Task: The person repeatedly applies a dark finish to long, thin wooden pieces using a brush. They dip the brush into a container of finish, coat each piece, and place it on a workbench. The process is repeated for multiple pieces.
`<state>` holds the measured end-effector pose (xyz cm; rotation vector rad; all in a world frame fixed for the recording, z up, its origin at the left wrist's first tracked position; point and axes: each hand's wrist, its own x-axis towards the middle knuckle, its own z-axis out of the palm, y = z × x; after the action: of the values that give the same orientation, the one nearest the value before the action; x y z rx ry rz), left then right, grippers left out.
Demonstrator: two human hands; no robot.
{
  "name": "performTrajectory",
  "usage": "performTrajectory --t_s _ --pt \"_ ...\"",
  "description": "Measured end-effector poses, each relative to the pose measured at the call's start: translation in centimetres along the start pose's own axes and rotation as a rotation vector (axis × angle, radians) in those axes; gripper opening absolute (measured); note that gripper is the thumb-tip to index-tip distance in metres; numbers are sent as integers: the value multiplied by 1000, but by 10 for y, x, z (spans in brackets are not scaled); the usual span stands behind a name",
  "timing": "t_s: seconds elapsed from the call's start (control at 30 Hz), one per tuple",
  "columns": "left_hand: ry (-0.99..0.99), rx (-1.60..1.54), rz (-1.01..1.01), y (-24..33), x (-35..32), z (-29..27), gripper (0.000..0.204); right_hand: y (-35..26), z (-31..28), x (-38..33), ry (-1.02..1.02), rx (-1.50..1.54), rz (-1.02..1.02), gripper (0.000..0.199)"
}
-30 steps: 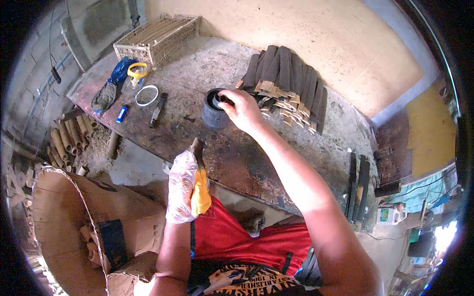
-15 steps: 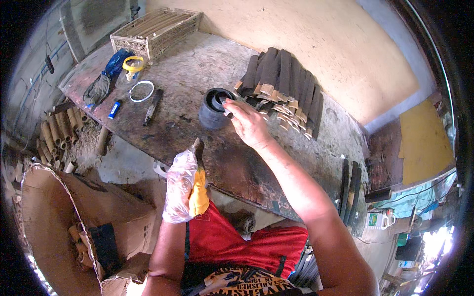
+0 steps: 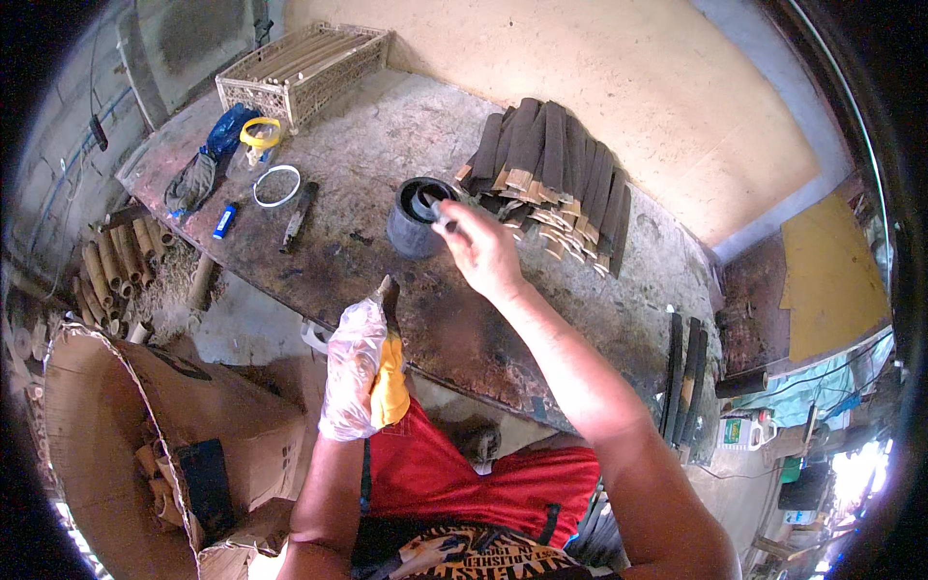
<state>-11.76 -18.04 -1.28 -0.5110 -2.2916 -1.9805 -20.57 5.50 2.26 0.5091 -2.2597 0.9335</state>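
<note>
My right hand [image 3: 486, 253] is bare and closed round a short, dark-ended tool [image 3: 449, 226]. Its far end dips into a black round pot [image 3: 414, 235], so I cannot make out what kind of tool it is. Clear plastic covers my left hand [image 3: 350, 372], which has yellow material along its right side. That hand grips a dark bamboo piece [image 3: 391, 295] with a pale tip pointing up; the rest of the piece is hidden by the hand. Beyond the pot lies a pile of dark-coated bamboo pieces [image 3: 551, 159] with bare, pale ends.
The worn table [image 3: 348, 155] also bears a crate [image 3: 300, 101] of thin sticks, a yellow ring-shaped item [image 3: 260, 132], a white ring [image 3: 277, 187], a blue lighter [image 3: 225, 221] and a dark stick [image 3: 300, 217]. Dark strips [image 3: 683, 382] stand right; a cardboard box [image 3: 106, 425] is lower left.
My right hand has shifted slightly at the pot's mouth, and the tool in it has moved a little to the left. The left hand stays nearly in place.
</note>
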Motion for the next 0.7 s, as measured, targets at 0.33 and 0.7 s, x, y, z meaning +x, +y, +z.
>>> performTrajectory --t_s 0.33,0.7 --pt "70 22 174 -17 3 1 27 26 9 21 393 789 792 15" --pt "17 -1135 -472 -2 12 11 17 10 -36 11 475 613 508 17"
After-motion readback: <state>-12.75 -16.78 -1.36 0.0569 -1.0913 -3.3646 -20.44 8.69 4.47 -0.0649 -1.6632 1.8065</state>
